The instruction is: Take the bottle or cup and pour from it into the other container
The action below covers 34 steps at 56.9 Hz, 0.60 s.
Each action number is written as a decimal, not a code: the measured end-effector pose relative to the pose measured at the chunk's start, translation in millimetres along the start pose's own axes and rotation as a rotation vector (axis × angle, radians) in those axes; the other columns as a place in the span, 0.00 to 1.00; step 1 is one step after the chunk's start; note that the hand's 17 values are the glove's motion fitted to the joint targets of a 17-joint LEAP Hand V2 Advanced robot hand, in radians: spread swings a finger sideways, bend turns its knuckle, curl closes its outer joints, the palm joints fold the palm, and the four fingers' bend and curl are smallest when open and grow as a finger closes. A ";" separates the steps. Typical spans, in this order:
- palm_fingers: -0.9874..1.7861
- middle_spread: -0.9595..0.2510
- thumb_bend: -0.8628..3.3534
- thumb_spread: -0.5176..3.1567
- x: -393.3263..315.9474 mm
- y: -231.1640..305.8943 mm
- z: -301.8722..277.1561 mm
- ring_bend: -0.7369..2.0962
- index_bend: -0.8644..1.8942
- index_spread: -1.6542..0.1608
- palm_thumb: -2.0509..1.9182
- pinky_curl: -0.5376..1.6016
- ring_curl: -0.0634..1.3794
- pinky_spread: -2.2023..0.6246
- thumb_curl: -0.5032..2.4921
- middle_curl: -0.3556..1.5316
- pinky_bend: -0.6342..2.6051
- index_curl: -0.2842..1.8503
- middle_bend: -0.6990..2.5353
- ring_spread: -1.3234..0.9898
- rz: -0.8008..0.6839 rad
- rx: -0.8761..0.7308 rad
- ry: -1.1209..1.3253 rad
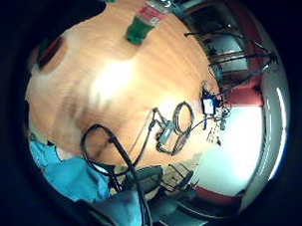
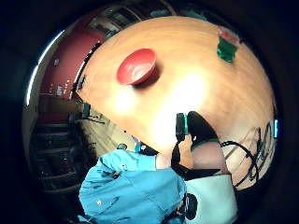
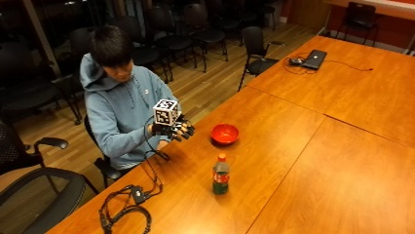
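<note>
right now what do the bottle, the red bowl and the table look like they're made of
Bottle: seemingly clear plastic, red label, orange cap, green liquid showing through.
Red bowl: glossy, highlights inside; plastic or glazed ceramic, can't tell.
Table: wood or wood veneer, visible grain, smooth sheen.

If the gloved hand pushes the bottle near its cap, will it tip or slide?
The bottle stands upright, tall on a narrow base, so a high push would probably tip it. It seems to hold liquid low down, which may steady it somewhat. The wooden table looks smooth, so a low push likely slides it.

Gloved right hand (image 3: 174, 129) raised above table (image 3: 305, 146) edge, fingers relaxed (holding nothing); red bowl (image 3: 225, 133) nearby, bottle (image 3: 221, 174) upright, apart.
</note>
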<state>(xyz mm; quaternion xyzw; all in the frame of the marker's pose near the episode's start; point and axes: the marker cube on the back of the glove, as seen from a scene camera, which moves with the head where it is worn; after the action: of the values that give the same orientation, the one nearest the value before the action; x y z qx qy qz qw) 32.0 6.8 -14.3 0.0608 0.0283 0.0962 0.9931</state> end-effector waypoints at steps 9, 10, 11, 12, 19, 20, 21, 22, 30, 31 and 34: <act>0.43 0.80 0.20 0.42 16.4 11.4 -0.6 0.37 0.37 0.71 0.71 0.37 0.22 0.86 0.31 0.32 0.38 0.27 0.27 0.62 0.038 0.114 -0.026; 0.43 0.80 0.20 0.42 18.6 13.1 -0.4 0.37 0.37 0.71 0.71 0.37 0.22 0.86 0.31 0.32 0.38 0.27 0.27 0.62 0.036 0.137 -0.026; 0.43 0.80 0.20 0.42 20.9 14.8 -0.2 0.37 0.37 0.71 0.71 0.37 0.22 0.86 0.31 0.32 0.38 0.27 0.27 0.62 0.034 0.160 -0.027; 0.43 0.81 0.20 0.42 23.4 16.1 -0.4 0.37 0.37 0.71 0.71 0.37 0.22 0.86 0.31 0.32 0.38 0.27 0.27 0.62 0.033 0.183 -0.030; 0.43 0.82 0.20 0.42 38.6 25.0 0.0 0.38 0.37 0.71 0.70 0.37 0.23 0.86 0.32 0.32 0.38 0.27 0.27 0.62 0.051 0.279 -0.032; 0.43 0.82 0.20 0.41 41.0 26.1 0.4 0.38 0.37 0.72 0.70 0.37 0.23 0.86 0.32 0.32 0.38 0.27 0.27 0.62 0.056 0.286 -0.031; 0.43 0.82 0.20 0.41 43.6 26.7 0.4 0.38 0.37 0.72 0.70 0.37 0.23 0.86 0.32 0.32 0.38 0.27 0.27 0.62 0.061 0.292 -0.031; 0.43 0.82 0.20 0.41 46.8 27.0 0.1 0.38 0.37 0.72 0.70 0.37 0.23 0.86 0.32 0.32 0.38 0.27 0.27 0.62 0.065 0.297 -0.031; 0.41 0.84 0.20 0.41 71.8 31.0 2.3 0.40 0.35 0.72 0.69 0.38 0.25 0.86 0.32 0.33 0.39 0.26 0.27 0.63 0.098 0.322 -0.023; 0.40 0.84 0.20 0.41 74.7 30.9 2.8 0.40 0.35 0.73 0.69 0.38 0.25 0.86 0.32 0.33 0.40 0.26 0.27 0.63 0.102 0.327 -0.026; 0.39 0.84 0.20 0.41 83.9 30.2 3.9 0.40 0.35 0.73 0.69 0.38 0.25 0.86 0.32 0.33 0.40 0.25 0.27 0.63 0.110 0.335 -0.031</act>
<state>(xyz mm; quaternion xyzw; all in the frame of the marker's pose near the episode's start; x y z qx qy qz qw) 108.8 52.1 -10.3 0.2283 0.0253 0.1432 0.9627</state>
